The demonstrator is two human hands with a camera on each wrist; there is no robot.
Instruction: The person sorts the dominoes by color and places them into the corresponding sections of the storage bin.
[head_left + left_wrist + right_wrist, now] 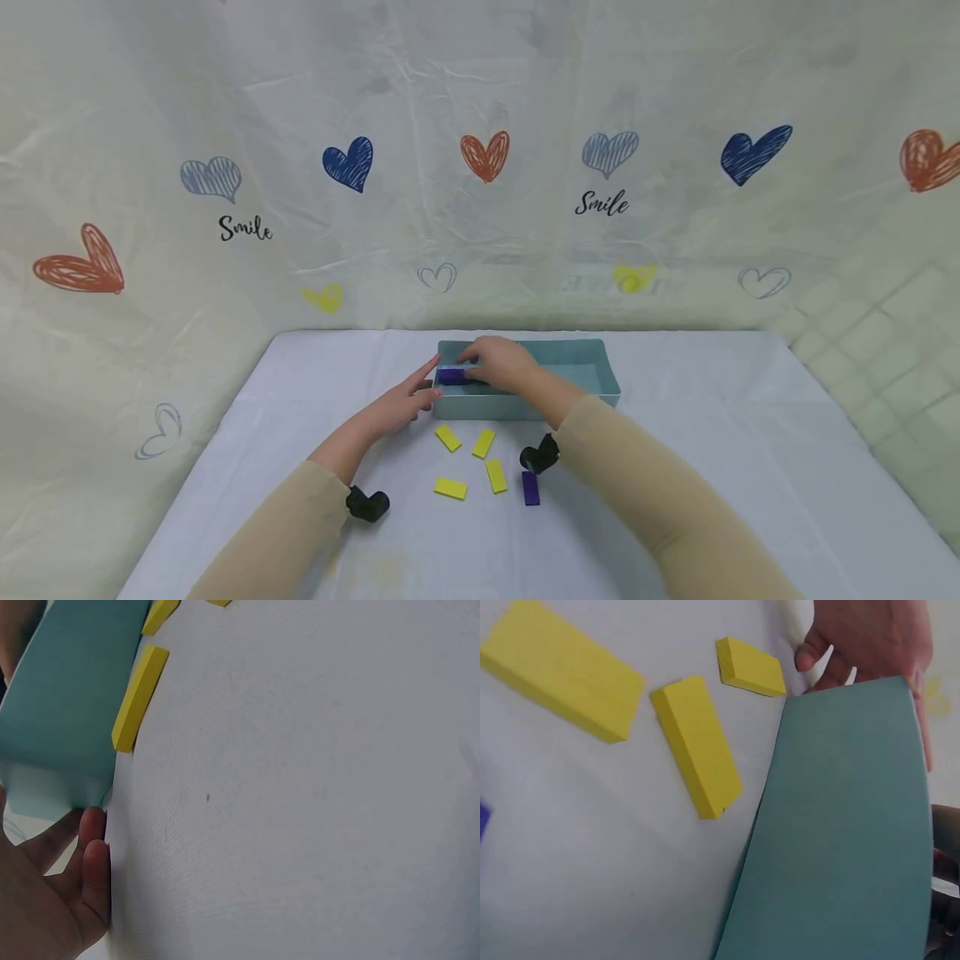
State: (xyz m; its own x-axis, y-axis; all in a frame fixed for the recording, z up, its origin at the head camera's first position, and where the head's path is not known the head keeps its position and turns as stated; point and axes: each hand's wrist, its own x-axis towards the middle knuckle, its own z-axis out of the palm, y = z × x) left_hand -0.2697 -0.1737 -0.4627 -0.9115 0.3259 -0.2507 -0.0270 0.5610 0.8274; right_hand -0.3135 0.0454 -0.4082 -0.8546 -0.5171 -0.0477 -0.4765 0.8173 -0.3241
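My right hand (504,365) reaches into the left part of a teal rectangular box (487,408). Its thumb and fingers pinch at a purple block (452,377) lying along the box's left end. In the right wrist view the box wall hides most of those fingers. My left hand (401,406) steadies the left end of the box from outside, its index finger stretched along the rim. Seen from the left wrist, fingertips (91,822) rest against the box's end wall near the table.
In front of the box, several yellow blocks (451,488) lie scattered on the white-covered table (675,500). A second purple block (531,488) lies to their right, below the right wrist's black camera mount (540,455). Behind the table hangs a heart-patterned sheet (525,233).
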